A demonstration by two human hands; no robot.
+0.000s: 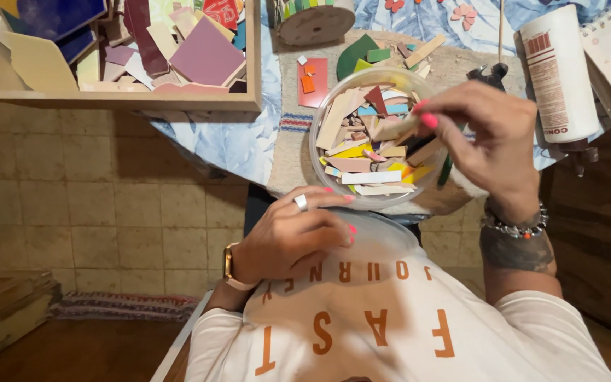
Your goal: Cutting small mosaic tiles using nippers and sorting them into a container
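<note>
Two hands at clear round plastic bowl (pixel 317 152) of coloured tile shards: left hand (pixel 295 237) w/ fingers curled steadies rim, right hand (pixel 482 138) fingertips pinched on beige shard (pixel 395 128); best lifted slowly, bowl kept level.

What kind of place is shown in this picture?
Probably a home craft corner for mosaic work: a clear bowl of cut tile pieces under the right hand, a wooden tray of larger coloured shards, and a white glue bottle.
</note>
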